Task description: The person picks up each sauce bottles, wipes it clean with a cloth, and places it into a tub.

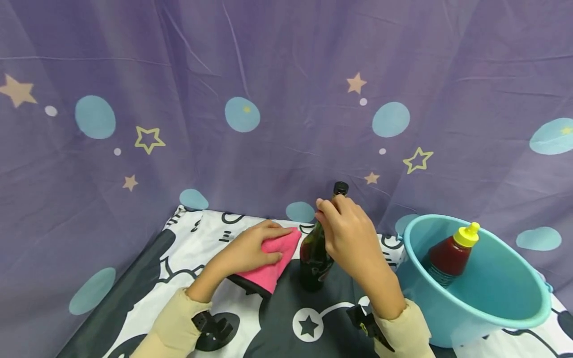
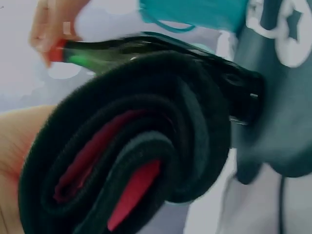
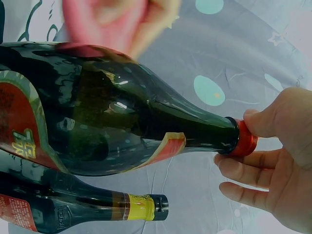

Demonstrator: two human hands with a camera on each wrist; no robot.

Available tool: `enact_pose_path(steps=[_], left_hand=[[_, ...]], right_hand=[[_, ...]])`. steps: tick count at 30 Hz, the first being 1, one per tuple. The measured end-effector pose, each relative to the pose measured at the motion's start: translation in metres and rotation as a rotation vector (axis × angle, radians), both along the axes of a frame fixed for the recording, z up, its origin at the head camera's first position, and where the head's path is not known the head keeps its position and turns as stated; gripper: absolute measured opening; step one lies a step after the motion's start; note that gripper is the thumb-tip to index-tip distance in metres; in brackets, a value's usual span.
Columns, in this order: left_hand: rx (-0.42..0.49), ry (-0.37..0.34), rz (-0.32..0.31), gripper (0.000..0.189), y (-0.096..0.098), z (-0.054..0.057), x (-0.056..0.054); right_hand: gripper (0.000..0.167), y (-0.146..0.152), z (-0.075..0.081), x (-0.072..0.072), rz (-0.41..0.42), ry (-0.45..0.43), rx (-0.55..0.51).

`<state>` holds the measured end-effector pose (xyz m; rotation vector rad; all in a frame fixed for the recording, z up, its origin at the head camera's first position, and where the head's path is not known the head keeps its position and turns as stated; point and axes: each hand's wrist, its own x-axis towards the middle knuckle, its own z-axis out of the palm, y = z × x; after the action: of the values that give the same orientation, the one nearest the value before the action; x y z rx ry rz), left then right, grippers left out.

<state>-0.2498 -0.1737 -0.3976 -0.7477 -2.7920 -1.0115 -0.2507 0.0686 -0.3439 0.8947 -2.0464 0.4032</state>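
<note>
My left hand (image 1: pixel 250 248) grips a pink cloth (image 1: pixel 284 248) with a black edge, bunched in folds. In the left wrist view the cloth (image 2: pixel 161 73) shows as a thick roll, black outside and pink within. In the right wrist view its pink side overlaps the shoulder of a green glass bottle (image 3: pixel 112 117). My right hand (image 1: pixel 351 236) pinches that bottle by its red cap (image 3: pixel 247 139), thumb on one side and fingers on the other. The bottle (image 1: pixel 313 263) stands slightly tilted on the patterned cloth covering. A second dark bottle (image 3: pixel 87 200) with a yellow neck band is close beside it.
At the right stands a light blue bucket (image 1: pixel 474 315) holding a red sauce bottle (image 1: pixel 449 256) with a yellow cap. Behind everything hangs a purple curtain (image 1: pixel 286 159) with stars and blue ovals. A black-and-white patterned covering (image 1: pixel 250 328) lies under the things.
</note>
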Motion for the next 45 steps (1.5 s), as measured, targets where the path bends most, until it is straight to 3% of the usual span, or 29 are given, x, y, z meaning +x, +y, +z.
enact_pose_path(steps=[7, 10, 13, 18, 23, 34, 45], left_hand=[[0.336, 0.054, -0.017, 0.058, -0.001, 0.030, 0.011], [0.434, 0.027, -0.035, 0.059, 0.008, 0.032, 0.014], [0.490, -0.010, -0.078, 0.059, 0.018, 0.026, 0.016], [0.538, -0.030, -0.093, 0.059, 0.028, 0.014, 0.024], [0.552, -0.038, -0.077, 0.059, 0.029, 0.009, 0.031], [0.546, 0.005, -0.090, 0.061, 0.039, 0.016, 0.016], [0.507, 0.060, -0.061, 0.061, 0.037, 0.014, 0.018]], right_hand=[[0.018, 0.000, 0.003, -0.002, -0.001, 0.024, 0.002], [0.018, 0.000, 0.003, -0.001, -0.008, 0.015, 0.002], [0.018, 0.000, 0.002, 0.000, -0.015, 0.004, -0.003], [0.018, -0.002, -0.004, 0.005, -0.020, -0.035, -0.005], [0.019, -0.003, -0.008, 0.010, -0.018, -0.048, 0.001], [0.017, 0.002, 0.004, 0.000, -0.018, -0.010, -0.003], [0.017, -0.001, 0.002, 0.002, -0.008, -0.023, 0.000]])
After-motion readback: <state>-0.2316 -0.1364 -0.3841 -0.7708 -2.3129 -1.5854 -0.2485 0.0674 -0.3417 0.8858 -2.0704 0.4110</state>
